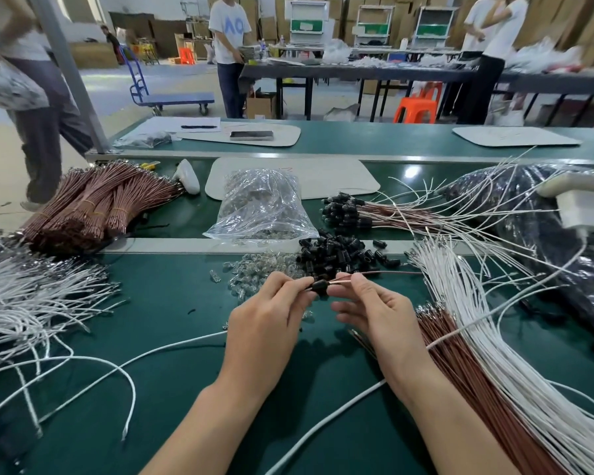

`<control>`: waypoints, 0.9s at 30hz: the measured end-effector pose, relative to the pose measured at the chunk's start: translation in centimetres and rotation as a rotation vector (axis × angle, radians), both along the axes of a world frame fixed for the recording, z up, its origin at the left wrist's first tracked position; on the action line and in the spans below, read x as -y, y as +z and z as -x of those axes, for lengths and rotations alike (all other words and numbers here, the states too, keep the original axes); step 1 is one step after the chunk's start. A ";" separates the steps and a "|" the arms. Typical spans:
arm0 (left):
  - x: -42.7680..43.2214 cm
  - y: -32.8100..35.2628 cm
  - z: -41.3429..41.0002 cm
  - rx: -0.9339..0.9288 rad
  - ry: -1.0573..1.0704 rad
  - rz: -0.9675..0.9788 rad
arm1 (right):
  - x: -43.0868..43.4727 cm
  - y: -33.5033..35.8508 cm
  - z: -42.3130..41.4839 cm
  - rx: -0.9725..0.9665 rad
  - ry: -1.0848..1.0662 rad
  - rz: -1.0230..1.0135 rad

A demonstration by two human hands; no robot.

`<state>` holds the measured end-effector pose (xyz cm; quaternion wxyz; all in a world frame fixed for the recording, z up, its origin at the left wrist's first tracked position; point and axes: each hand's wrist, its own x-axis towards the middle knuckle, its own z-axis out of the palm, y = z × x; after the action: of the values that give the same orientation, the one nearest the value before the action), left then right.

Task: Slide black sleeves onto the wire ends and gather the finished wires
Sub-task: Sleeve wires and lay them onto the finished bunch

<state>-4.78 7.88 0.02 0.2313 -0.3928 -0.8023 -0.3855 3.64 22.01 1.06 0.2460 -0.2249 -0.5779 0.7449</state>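
My left hand (271, 320) pinches a black sleeve (319, 287) between thumb and fingertips above the green table. My right hand (371, 310) pinches a pair of wires (384, 274), one brown and one white, whose ends enter the sleeve. A heap of loose black sleeves (340, 255) lies just beyond my hands. Finished wires with black sleeves (350, 210) lie in a bunch farther back on the right. Bare brown wires (467, 365) and white wires (515, 354) fan out at the right.
A clear plastic bag (261, 204) and small clear parts (254, 269) sit behind my hands. Bundled brown wires (93, 207) lie at back left, loose white wires (31, 303) at left. A dark bag (563, 234) fills the right. People stand at the back.
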 end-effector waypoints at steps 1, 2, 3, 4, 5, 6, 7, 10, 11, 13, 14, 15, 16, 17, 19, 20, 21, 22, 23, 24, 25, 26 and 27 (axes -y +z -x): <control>0.0 0.0 0.1 0.000 0.005 -0.003 | -0.4 0.1 0.0 -0.001 -0.028 0.003; 0.1 0.0 0.2 0.001 0.006 -0.007 | -0.8 0.2 -0.1 -0.007 -0.062 0.011; 0.2 0.1 0.2 0.001 0.006 -0.011 | -1.3 0.3 -0.3 -0.019 -0.097 0.025; 0.2 0.1 0.3 -0.003 0.004 -0.015 | -1.9 0.5 -0.6 -0.033 -0.131 0.039; 0.2 0.1 0.4 -0.010 0.004 -0.015 | -2.4 0.6 -0.9 -0.046 -0.161 0.047; 0.2 0.0 0.4 -0.021 0.008 -0.010 | -2.8 0.6 -1.2 -0.059 -0.185 0.049; 0.3 0.0 0.5 -0.032 0.015 -0.003 | -3.2 0.7 -1.5 -0.073 -0.205 0.048; 0.3 -0.1 0.7 -0.079 0.028 0.003 | -4.3 1.1 -2.2 -0.128 -0.265 0.046; 0.3 -0.2 0.8 -0.096 0.031 0.009 | -4.6 1.2 -2.4 -0.149 -0.286 0.050; 0.4 -0.1 0.8 -0.134 0.042 0.028 | -5.2 1.5 -2.7 -0.199 -0.326 0.070; 0.4 -0.2 0.9 -0.151 0.050 0.035 | -5.5 1.6 -2.8 -0.224 -0.347 0.083; 0.4 -0.2 1.0 -0.161 0.059 0.039 | -5.8 1.6 -3.0 -0.244 -0.368 0.094; 0.5 -0.2 1.0 -0.167 0.068 0.044 | -6.1 1.7 -3.2 -0.258 -0.390 0.100; 0.5 -0.2 1.2 -0.173 0.076 0.049 | -6.4 1.8 -3.4 -0.267 -0.413 0.104; 0.7 -0.3 1.4 -0.188 0.091 0.054 | -6.9 1.9 -3.7 -0.283 -0.460 0.112; 0.8 -0.4 1.6 -0.193 0.098 0.054 | -7.1 2.0 -3.8 -0.295 -0.485 0.118; 0.9 -0.4 1.7 -0.195 0.103 0.054 | -7.3 2.0 -3.9 -0.308 -0.512 0.124; 1.0 -0.4 1.9 -0.195 0.110 0.054 | -7.6 2.0 -4.0 -0.320 -0.538 0.129; 1.1 -0.4 2.1 -0.196 0.118 0.055 | -7.8 2.0 -4.2 -0.330 -0.563 0.133; 1.3 -0.4 2.2 -0.195 0.126 0.056 | -8.0 2.0 -4.3 -0.338 -0.585 0.136; 1.4 -0.4 2.4 -0.192 0.133 0.058 | -8.3 2.0 -4.5 -0.345 -0.606 0.140; 1.5 -0.4 2.6 -0.188 0.139 0.060 | -8.6 2.0 -4.6 -0.353 -0.627 0.146; 1.6 -0.4 2.8 -0.184 0.145 0.060 | -8.8 2.0 -4.7 -0.360 -0.647 0.156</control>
<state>-7.54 6.26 -0.40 0.3193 -0.3744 -0.8150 -0.3060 8.32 30.82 3.10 0.5484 -0.2791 -0.3661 0.6980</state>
